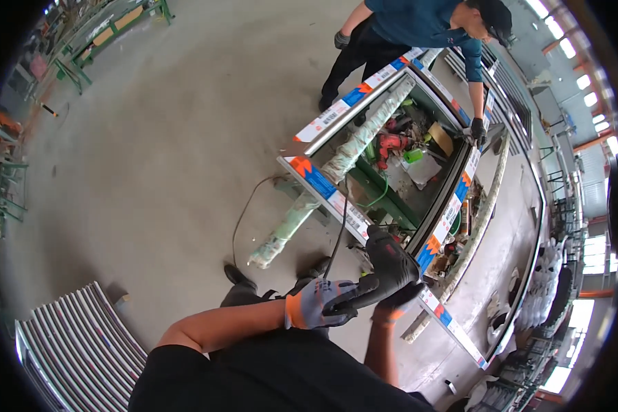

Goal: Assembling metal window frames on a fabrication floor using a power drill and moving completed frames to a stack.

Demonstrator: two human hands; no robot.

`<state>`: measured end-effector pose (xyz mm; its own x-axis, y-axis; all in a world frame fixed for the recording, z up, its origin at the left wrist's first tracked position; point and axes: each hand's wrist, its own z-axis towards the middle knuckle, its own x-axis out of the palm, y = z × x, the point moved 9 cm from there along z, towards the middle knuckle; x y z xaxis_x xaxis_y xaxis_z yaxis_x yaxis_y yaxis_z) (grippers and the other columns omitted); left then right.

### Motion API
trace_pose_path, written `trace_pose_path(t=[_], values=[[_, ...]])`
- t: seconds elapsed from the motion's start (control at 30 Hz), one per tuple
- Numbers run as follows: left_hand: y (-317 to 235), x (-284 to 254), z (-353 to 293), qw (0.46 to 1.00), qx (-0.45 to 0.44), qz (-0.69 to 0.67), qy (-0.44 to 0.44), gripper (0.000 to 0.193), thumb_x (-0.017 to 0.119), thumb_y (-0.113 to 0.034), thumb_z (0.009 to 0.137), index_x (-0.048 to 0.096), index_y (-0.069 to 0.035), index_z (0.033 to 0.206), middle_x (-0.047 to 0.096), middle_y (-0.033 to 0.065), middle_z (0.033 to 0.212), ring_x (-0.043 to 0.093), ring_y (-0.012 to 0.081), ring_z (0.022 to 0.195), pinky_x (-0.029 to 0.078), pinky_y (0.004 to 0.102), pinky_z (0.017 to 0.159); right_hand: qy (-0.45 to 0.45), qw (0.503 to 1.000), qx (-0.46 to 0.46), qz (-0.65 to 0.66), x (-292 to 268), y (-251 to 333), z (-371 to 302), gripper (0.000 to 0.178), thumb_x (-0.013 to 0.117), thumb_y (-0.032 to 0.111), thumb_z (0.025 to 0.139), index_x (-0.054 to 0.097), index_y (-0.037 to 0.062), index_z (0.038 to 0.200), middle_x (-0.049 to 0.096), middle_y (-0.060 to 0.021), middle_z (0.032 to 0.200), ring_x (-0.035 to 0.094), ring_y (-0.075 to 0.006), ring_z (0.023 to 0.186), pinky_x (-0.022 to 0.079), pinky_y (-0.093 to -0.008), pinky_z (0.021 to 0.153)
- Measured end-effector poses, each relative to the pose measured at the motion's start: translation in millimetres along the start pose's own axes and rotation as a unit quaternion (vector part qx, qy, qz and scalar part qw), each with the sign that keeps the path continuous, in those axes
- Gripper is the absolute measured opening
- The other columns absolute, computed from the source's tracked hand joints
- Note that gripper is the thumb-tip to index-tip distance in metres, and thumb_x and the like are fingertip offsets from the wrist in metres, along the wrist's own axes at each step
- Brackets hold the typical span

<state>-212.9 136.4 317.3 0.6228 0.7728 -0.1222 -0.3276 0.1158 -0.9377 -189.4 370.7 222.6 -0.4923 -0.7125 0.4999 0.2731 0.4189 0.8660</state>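
- The window frame (391, 172) is probably heavy and awkward for one person: a large rectangle of stiff white profile, rigid along each bar but likely to twist if lifted by one corner.
- Best taken by the outer bars near the corners, as they offer a firm edge. Its film-wrapped faces look smooth, so gloves should help the grip.
- It lies flat on a green counter (384, 196), in front of the person. The near corner is just under the hands.
- The frame is white, with protective tape in blue, orange and white along its bars. Through its opening show a red power tool (390, 144) and other clutter on the counter's lower shelf.
- The left hand (317, 303), in a grey glove with an orange cuff, is closed around the rear of a black tool (364, 292).
- The right hand (391, 264), in a black glove, is clamped over the tool's front at the frame's near corner. The hands are close together.
- A co-worker's gloved hand (478, 130) rests on the far corner.
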Motion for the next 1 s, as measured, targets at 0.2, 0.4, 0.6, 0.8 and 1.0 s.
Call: trace_pose_path(t=[0.2, 0.4, 0.6, 0.8, 1.0], values=[[-13, -48, -49, 0.991, 0.036, 0.102, 0.074, 0.049, 0.067, -0.027, 0.080, 0.052, -0.005, 0.121, 0.058, 0.0155, 0.100, 0.060, 0.0349, 0.078, 0.049, 0.0421, 0.065, 0.071, 0.983, 0.146, 0.087, 141, -23, -100, 0.094, 0.032, 0.076, 0.085, 0.034, 0.0003, 0.141, 0.050, -0.0196, 0.130, 0.054, -0.0336, 0.111, 0.043, -0.0445, 0.096], [1, -76, -76, 0.943, 0.036, 0.243, 0.226, 0.044, 0.057, -0.033, 0.087, 0.049, -0.015, 0.127, 0.053, 0.0122, 0.095, 0.060, 0.0311, 0.069, 0.048, 0.0434, 0.059, 0.037, 0.970, 0.203, 0.125, 208, -54, -120, 0.089, 0.038, 0.075, 0.084, 0.041, 0.0029, 0.135, 0.055, -0.0176, 0.116, 0.056, -0.0274, 0.091, 0.049, -0.0383, 0.078], [33, -120, -86, 0.917, 0.027, 0.273, 0.290, 0.049, 0.055, -0.032, 0.090, 0.044, -0.018, 0.135, 0.053, 0.0141, 0.099, 0.060, 0.0311, 0.072, 0.050, 0.0430, 0.062, 0.003, 0.968, 0.213, 0.135, 246, -107, -109, 0.086, 0.048, 0.072, 0.082, 0.039, 0.0069, 0.137, 0.052, -0.0117, 0.113, 0.050, -0.0221, 0.088, 0.047, -0.0334, 0.073], [58, -202, -73, 0.915, 0.043, 0.291, 0.275, 0.047, 0.058, -0.028, 0.087, 0.047, -0.015, 0.131, 0.055, 0.0134, 0.097, 0.060, 0.0299, 0.078, 0.050, 0.0413, 0.069, 0.107, 0.972, 0.202, 0.051, 339, -137, -55, 0.071, 0.054, 0.056, 0.086, 0.040, 0.0090, 0.137, 0.052, -0.0087, 0.120, 0.050, -0.0194, 0.083, 0.047, -0.0339, 0.072], [75, -310, -28, 0.913, 0.030, 0.324, 0.246, 0.057, 0.066, -0.023, 0.076, 0.052, -0.013, 0.130, 0.059, 0.0160, 0.113, 0.060, 0.0321, 0.093, 0.050, 0.0428, 0.077, 0.063, 0.921, 0.281, 0.264, 408, -205, -11, 0.088, 0.060, 0.067, 0.075, 0.039, 0.0103, 0.139, 0.052, -0.0144, 0.119, 0.054, -0.0261, 0.095, 0.048, -0.0405, 0.082]])
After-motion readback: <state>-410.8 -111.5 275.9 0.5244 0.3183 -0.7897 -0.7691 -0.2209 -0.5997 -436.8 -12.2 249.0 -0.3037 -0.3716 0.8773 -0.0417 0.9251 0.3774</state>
